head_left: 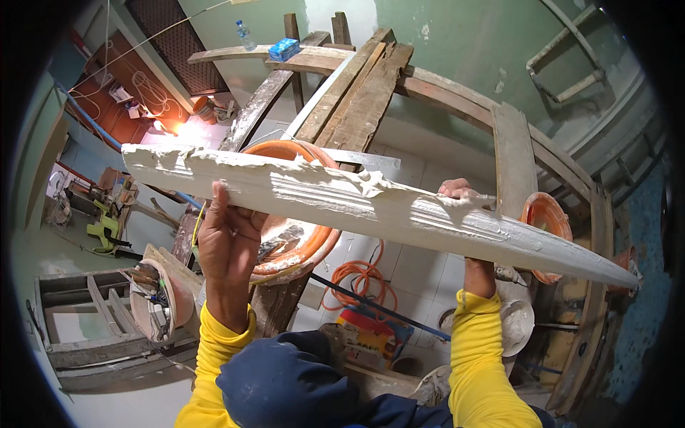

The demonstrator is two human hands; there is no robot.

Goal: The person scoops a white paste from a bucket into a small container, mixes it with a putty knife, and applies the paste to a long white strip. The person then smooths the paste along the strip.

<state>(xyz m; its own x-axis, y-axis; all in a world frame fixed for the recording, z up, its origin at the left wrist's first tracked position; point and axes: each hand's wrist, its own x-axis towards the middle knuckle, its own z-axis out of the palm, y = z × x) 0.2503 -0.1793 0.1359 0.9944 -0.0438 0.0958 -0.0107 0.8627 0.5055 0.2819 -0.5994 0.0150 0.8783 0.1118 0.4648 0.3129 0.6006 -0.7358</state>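
Observation:
A long white plaster moulding [321, 196] spans the view at a slant, its right end lower than its left. Ridges run along its face, and wet-looking white paste sits in lumps on its upper edge. Near its left part, my left hand [230, 239] grips the lower edge, thumb on the face and some fingers behind. My right hand [458, 190] comes up behind the piece, fingers curled over the upper edge; its palm is hidden. Below and behind the moulding stands an orange tub [332, 239] with white paste inside.
Wooden planks [360, 96] lie across a frame ahead, with a blue box [284, 50] and a plastic bottle [245, 36]. A bucket of tools [160, 299] stands left. An orange hose [360, 285] coils on the tiles. Another orange tub [546, 221] and a white bucket [516, 328] are right.

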